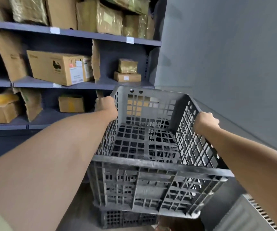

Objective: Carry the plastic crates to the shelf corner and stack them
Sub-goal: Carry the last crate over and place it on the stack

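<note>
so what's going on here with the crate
A person holds an empty dark plastic crate in the air with both hands. The left hand grips its left rim and the right hand grips its right rim. Just below it a second crate sits low on the floor; whether the two touch cannot be told. All this is in the corner where the shelf, loaded with cardboard boxes, meets the grey wall.
</note>
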